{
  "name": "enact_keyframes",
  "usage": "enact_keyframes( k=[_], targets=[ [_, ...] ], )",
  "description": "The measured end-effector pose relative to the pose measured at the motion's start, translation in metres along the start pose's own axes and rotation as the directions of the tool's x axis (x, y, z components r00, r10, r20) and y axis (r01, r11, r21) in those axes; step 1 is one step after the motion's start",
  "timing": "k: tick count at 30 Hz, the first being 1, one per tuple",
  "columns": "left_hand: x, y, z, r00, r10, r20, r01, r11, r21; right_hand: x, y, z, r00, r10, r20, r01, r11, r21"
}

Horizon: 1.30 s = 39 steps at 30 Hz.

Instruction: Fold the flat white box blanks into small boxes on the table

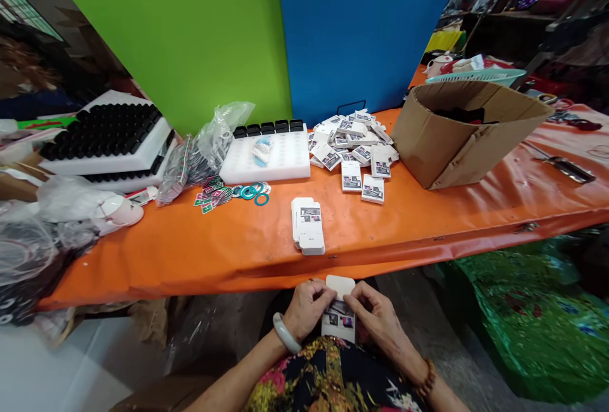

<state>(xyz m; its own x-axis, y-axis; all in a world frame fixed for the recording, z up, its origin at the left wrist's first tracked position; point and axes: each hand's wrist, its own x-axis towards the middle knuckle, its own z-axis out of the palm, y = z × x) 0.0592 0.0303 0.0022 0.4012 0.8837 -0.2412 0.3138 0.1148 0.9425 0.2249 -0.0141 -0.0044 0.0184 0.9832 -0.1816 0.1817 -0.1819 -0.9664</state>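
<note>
Close to my body, below the table's front edge, I hold a small white printed box (339, 323) with its top flap raised. My left hand (309, 307) pinches the box's upper left side between thumb and fingers. On the opposite side, my right hand (373, 310) has its thumb and forefinger closed on the upper right edge. Straight ahead on the table lies a stack of flat, unfolded white cartons (308, 226) with the same kind of print. Farther back is a heap of small white boxes (352, 139).
An orange-covered table (228, 240) spans the view. A cardboard box (442, 145) stands right of the heap. White foam trays (266, 161) hold black pieces; teal rings (254, 193) and small cards (214, 195) lie in front. Green plastic (528, 317) sits low at right.
</note>
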Motion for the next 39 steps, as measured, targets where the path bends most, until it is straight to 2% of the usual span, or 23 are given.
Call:
enact_keyframes(
  k=[2,4,5,7,8,10,13,16,21,24,27,30,35,39],
  targets=[
    [0.002,0.002,0.001,0.997,0.013,-0.082,-0.019,0.997,-0.078,0.006,0.001,0.001,0.999,0.003,-0.051,0.001,0.996,0.093],
    [0.006,0.003,0.001,0.987,-0.025,-0.159,-0.006,0.981,-0.195,0.015,0.001,0.001,0.998,0.031,-0.052,-0.017,0.969,0.246],
    [0.009,0.003,0.001,0.983,-0.051,-0.176,0.006,0.969,-0.245,0.019,0.000,0.000,0.999,0.050,-0.020,-0.041,0.949,0.312],
    [0.015,0.002,-0.002,0.987,-0.077,-0.143,0.029,0.950,-0.312,0.026,-0.002,-0.002,0.994,0.075,0.080,-0.100,0.922,0.374],
    [0.017,0.002,-0.003,0.991,-0.077,-0.106,0.039,0.946,-0.323,0.029,-0.004,-0.003,0.990,0.081,0.118,-0.119,0.924,0.363],
    [0.020,0.000,-0.005,0.995,-0.079,-0.061,0.056,0.949,-0.309,0.031,-0.007,-0.004,0.992,0.056,0.111,-0.085,0.956,0.281],
    [0.018,-0.001,-0.006,0.989,-0.060,-0.133,0.032,0.979,-0.200,0.026,-0.009,-0.003,0.996,-0.087,0.025,0.085,0.995,0.060],
    [0.010,-0.003,-0.007,0.988,-0.026,-0.152,0.014,0.996,-0.083,0.018,-0.005,-0.002,0.983,-0.176,0.049,0.178,0.983,-0.051],
    [0.002,-0.004,-0.009,0.993,0.006,-0.119,-0.012,0.999,-0.045,0.012,0.002,-0.003,0.991,-0.123,0.056,0.126,0.990,-0.061],
    [0.003,-0.004,-0.010,0.992,-0.065,-0.111,0.052,0.992,-0.115,0.014,-0.003,-0.003,0.997,-0.071,0.036,0.073,0.996,-0.048],
    [0.007,0.000,-0.010,0.988,-0.137,-0.066,0.119,0.968,-0.223,0.019,-0.013,-0.003,0.995,0.070,0.076,-0.080,0.987,0.137],
    [0.010,0.005,-0.011,0.985,-0.159,-0.066,0.138,0.958,-0.251,0.023,-0.019,-0.001,0.979,0.166,0.118,-0.195,0.929,0.316],
    [0.008,0.004,-0.015,0.980,-0.199,0.001,0.190,0.934,-0.301,0.019,-0.014,0.001,0.976,0.167,0.137,-0.202,0.932,0.300],
    [0.003,-0.005,-0.015,0.977,-0.213,0.017,0.208,0.926,-0.314,0.012,-0.008,0.001,0.987,0.102,0.126,-0.127,0.969,0.211]
  ],
)
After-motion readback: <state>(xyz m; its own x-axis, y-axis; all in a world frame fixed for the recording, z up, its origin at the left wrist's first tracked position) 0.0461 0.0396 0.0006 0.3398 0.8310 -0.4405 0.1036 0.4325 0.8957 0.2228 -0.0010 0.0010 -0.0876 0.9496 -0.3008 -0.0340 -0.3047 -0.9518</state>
